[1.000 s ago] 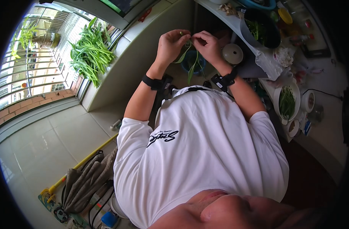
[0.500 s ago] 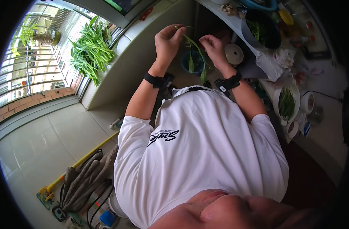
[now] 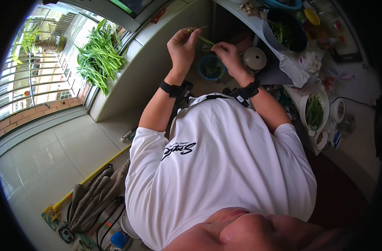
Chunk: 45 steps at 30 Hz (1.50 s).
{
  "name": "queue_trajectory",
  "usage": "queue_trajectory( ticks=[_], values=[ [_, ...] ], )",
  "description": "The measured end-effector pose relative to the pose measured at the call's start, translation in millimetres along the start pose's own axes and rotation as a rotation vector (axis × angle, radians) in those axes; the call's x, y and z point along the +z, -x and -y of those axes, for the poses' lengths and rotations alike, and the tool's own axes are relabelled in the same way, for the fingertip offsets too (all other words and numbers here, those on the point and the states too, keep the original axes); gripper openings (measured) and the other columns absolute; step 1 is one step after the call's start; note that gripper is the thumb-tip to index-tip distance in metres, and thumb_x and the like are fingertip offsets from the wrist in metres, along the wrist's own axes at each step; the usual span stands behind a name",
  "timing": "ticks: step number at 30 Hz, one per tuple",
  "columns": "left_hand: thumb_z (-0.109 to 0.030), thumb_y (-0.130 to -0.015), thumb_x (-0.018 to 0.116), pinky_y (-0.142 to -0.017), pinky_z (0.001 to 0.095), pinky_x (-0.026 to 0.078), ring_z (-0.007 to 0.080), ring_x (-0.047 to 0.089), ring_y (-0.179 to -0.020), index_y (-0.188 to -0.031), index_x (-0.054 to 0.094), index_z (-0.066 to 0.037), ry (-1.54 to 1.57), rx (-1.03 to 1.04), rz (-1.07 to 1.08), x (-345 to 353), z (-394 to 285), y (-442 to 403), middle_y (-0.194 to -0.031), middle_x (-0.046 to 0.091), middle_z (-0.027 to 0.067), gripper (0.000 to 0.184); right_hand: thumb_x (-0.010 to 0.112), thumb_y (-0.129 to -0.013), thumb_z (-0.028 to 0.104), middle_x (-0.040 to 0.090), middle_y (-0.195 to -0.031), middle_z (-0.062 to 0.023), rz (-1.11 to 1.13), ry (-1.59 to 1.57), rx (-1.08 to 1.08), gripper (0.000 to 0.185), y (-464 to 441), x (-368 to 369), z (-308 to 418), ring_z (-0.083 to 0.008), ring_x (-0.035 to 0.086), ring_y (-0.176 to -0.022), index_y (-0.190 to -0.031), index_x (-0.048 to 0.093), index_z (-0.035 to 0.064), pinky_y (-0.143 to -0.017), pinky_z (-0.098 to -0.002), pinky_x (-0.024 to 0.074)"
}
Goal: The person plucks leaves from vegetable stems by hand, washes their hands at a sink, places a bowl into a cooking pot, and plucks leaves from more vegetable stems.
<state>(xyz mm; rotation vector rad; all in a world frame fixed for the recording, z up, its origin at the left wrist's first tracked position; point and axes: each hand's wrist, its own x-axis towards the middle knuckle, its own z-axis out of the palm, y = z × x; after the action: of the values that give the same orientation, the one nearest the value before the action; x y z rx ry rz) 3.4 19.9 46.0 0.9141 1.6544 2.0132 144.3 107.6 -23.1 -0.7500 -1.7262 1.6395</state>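
My left hand (image 3: 182, 47) pinches one end of a thin green stem (image 3: 206, 40) between thumb and fingers. At the stem's other end, my right hand (image 3: 230, 57) has its fingers closed on it; the leaves do not show. Below and between the hands, a blue basin (image 3: 212, 67) with some greens inside sits low down. A large bunch of leafy greens (image 3: 99, 57) lies on the window ledge at the left.
On the right counter are a dark bowl (image 3: 284, 31) of greens, a white bowl (image 3: 314, 112) of cut greens and a plastic bag (image 3: 310, 62). A white round lid (image 3: 254, 58) is beside my right hand. A yellow pole (image 3: 94, 177) lies lower left.
My right hand first moved away from the stem, then came back and closed on it. My left hand shifted slightly left. The leaves that hung between the hands are out of sight.
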Motion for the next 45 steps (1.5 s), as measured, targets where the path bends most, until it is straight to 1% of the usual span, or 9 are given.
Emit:
queue_trajectory(
  ticks=[2, 4, 8, 11, 22, 28, 34, 38, 45],
  values=[
    [-0.007, -0.088, 0.068, -0.063, 0.0177, 0.046, 0.004, 0.058, -0.07, -0.095, 0.068, 0.005, 0.026, 0.012, -0.037, 1, 0, 2, -0.078, 0.066, 0.0016, 0.014, 0.061, -0.085, 0.016, 0.058, -0.07, 0.0026, 0.058, -0.499, 0.564, 0.013, -3, -13, 13, -0.0062, 0.053, -0.06, -0.074, 0.064, 0.0089, -0.047, -0.0222, 0.0328],
    [-0.009, -0.09, 0.066, -0.067, 0.0206, 0.05, 0.0073, 0.061, -0.075, -0.099, 0.067, 0.005, 0.03, 0.008, -0.016, -4, 1, 0, -0.083, 0.068, 0.0045, 0.016, 0.057, -0.085, 0.017, 0.056, -0.067, 0.0031, -0.038, -0.543, 0.636, 0.01, -3, -10, 20, -0.0053, 0.049, -0.057, -0.078, 0.06, 0.0116, -0.044, -0.0224, 0.0273],
    [-0.013, -0.093, 0.063, -0.073, 0.0247, 0.055, 0.0109, 0.065, -0.082, -0.107, 0.064, 0.004, 0.045, -0.011, 0.021, -17, -6, -9, -0.09, 0.07, 0.0078, 0.022, 0.054, -0.091, 0.017, 0.053, -0.067, 0.0041, 0.001, -0.435, 0.207, 0.009, -13, -49, 27, -0.0049, 0.045, -0.057, -0.088, 0.057, 0.0087, -0.049, -0.0216, 0.0317],
    [-0.015, -0.093, 0.062, -0.074, 0.025, 0.054, 0.0135, 0.066, -0.086, -0.109, 0.062, 0.004, 0.034, -0.019, 0.025, -25, -9, -15, -0.092, 0.07, 0.0086, 0.025, 0.063, -0.089, 0.014, 0.051, -0.07, 0.0044, 0.021, 0.156, -0.114, 0.012, -26, -67, 26, -0.0027, 0.045, -0.063, -0.095, 0.062, 0.0035, -0.055, -0.0201, 0.0353],
    [-0.015, -0.094, 0.061, -0.075, 0.0258, 0.054, 0.0165, 0.067, -0.088, -0.111, 0.061, 0.004, 0.058, -0.032, 0.026, -26, -15, -17, -0.095, 0.07, 0.0094, 0.026, 0.068, -0.083, 0.013, 0.059, -0.078, -0.0016, 0.233, 0.24, -0.221, 0.013, -13, -27, 0, -0.0094, 0.056, -0.066, -0.087, 0.068, 0.001, -0.062, -0.0234, 0.0451],
    [-0.015, -0.093, 0.062, -0.074, 0.0248, 0.054, 0.0151, 0.067, -0.087, -0.11, 0.061, 0.004, 0.064, -0.01, -0.041, -27, -16, -13, -0.094, 0.07, 0.009, 0.025, 0.059, -0.089, 0.015, 0.057, -0.072, 0.0017, 0.031, -0.324, 0.393, 0.011, -10, -35, -2, -0.0063, 0.049, -0.061, -0.087, 0.064, 0.0059, -0.053, -0.0221, 0.0367],
    [-0.01, -0.091, 0.065, -0.071, 0.0225, 0.054, 0.0124, 0.067, -0.083, -0.103, 0.066, 0.003, -0.019, 0.111, -0.067, -27, -15, -15, -0.089, 0.07, 0.0076, 0.018, 0.061, -0.09, 0.02, 0.057, -0.068, 0.0003, 0.093, 0.239, -0.089, 0.017, 3, -31, -8, -0.007, 0.05, -0.059, -0.087, 0.06, 0.0039, -0.053, -0.0247, 0.0395],
    [-0.008, -0.09, 0.065, -0.071, 0.0225, 0.054, 0.012, 0.067, -0.082, -0.102, 0.066, 0.003, -0.062, 0.123, -0.06, -24, -13, -15, -0.087, 0.07, 0.0073, 0.016, 0.067, -0.084, 0.027, 0.054, -0.055, -0.0025, 0.08, 0.729, -0.166, 0.016, 15, -19, 21, -0.0198, 0.056, -0.05, -0.089, 0.063, 0.0116, -0.048, -0.0321, 0.0431],
    [-0.006, -0.09, 0.065, -0.07, 0.0224, 0.054, 0.0116, 0.067, -0.081, -0.102, 0.066, 0.003, -0.089, 0.159, -0.031, -19, -16, -12, -0.088, 0.07, 0.007, 0.016, 0.065, -0.079, 0.019, 0.063, -0.065, -0.0077, -0.044, 0.745, -0.309, 0.006, 12, -17, 14, -0.0291, 0.063, -0.059, -0.078, 0.063, 0.0133, -0.049, -0.0388, 0.0473]
  ],
)
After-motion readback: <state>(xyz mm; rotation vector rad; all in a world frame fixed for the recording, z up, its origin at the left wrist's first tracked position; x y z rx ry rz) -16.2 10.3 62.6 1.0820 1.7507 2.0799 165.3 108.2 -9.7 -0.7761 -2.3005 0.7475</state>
